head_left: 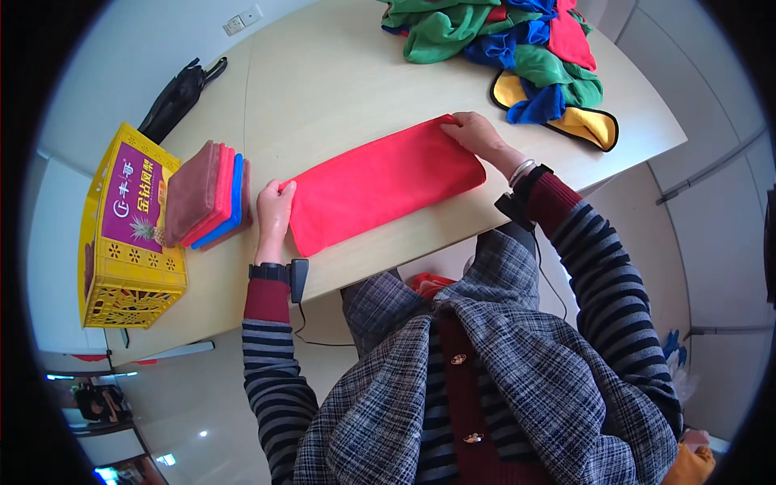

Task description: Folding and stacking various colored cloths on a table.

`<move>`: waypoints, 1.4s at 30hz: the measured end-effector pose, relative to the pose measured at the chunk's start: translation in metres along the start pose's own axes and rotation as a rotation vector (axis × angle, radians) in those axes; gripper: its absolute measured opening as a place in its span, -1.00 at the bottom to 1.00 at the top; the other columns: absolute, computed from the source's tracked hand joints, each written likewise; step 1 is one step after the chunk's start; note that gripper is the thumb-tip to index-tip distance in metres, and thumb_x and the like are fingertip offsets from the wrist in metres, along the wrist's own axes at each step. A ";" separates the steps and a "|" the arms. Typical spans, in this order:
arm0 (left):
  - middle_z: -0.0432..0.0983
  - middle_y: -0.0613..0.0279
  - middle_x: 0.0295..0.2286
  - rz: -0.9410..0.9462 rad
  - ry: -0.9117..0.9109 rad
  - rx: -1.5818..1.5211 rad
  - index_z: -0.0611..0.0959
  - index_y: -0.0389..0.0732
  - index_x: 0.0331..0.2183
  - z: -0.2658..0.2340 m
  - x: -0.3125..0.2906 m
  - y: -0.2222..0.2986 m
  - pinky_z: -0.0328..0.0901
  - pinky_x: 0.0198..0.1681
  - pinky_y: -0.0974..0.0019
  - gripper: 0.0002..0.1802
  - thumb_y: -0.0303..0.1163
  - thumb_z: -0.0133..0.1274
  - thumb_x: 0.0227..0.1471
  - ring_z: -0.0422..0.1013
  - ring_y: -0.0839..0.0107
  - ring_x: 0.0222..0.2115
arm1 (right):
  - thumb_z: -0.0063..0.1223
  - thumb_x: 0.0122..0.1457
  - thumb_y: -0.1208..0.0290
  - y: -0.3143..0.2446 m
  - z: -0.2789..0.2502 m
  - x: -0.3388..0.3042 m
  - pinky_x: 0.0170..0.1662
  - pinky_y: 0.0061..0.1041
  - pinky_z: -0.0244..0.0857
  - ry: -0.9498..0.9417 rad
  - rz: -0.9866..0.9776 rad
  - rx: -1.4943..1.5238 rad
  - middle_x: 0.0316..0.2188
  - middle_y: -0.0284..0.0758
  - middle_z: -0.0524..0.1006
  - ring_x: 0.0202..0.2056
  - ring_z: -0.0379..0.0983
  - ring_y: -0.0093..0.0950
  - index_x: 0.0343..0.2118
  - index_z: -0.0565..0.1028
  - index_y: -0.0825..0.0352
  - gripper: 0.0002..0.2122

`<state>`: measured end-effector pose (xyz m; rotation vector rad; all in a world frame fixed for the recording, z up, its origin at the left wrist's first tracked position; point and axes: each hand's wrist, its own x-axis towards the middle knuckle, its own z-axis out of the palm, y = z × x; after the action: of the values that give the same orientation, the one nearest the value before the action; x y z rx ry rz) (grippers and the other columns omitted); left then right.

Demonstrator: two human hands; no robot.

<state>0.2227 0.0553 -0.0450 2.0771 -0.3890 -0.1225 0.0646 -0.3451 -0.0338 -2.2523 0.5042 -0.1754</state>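
A red cloth [388, 186], folded into a long flat strip, lies on the table in front of me. My left hand [275, 212] pinches its left end near the upper corner, thumb on top. At the opposite end my right hand [478, 136] grips the far right corner between thumb and fingers. The cloth looks smooth and stretched between both hands. Just left of my left hand stands a row of folded cloths [192, 190] in brown, red and blue, leaning by a yellow crate.
The yellow plastic crate [133, 271] with a purple label stands at the table's left edge. Behind it lies a black folded umbrella [182, 97]. A loose heap of green, blue, red and yellow cloths [517, 56] covers the far right. The table's near edge [388, 267] runs before my lap.
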 end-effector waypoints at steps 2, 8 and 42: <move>0.43 0.40 -0.59 0.067 0.041 0.130 0.60 -0.36 -0.37 0.000 0.006 -0.006 0.22 -0.48 0.40 -0.74 -0.32 0.17 0.17 0.27 0.64 -0.55 | 0.13 0.23 0.15 -0.004 0.001 0.000 -0.10 -0.46 0.45 0.011 0.000 0.020 -0.26 -0.17 0.67 -0.26 0.60 -0.42 -0.03 0.59 0.40 -0.59; 0.45 0.32 -0.58 0.100 0.167 -0.065 0.58 -0.37 -0.15 0.003 -0.013 -0.037 0.26 -0.45 0.34 -0.66 -0.33 0.21 0.13 0.29 0.58 -0.55 | 0.17 0.20 0.10 -0.019 -0.011 -0.024 -0.16 -0.44 0.45 -0.097 0.167 0.139 -0.23 -0.14 0.65 -0.22 0.59 -0.42 -0.03 0.55 0.47 -0.52; 0.56 -0.02 -0.32 0.324 0.428 0.821 0.48 -0.22 0.12 0.012 -0.152 0.030 0.28 -0.01 0.05 -0.50 -0.33 0.14 0.16 0.46 0.07 -0.23 | 0.12 0.19 0.31 -0.012 0.016 -0.117 -0.19 -0.23 0.44 0.565 -0.196 -0.370 -0.32 -0.15 0.63 -0.26 0.58 -0.17 -0.10 0.52 0.26 -0.75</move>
<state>0.0695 0.0811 -0.0363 2.7023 -0.5599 0.7842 -0.0336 -0.2788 -0.0310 -2.6072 0.6461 -0.9001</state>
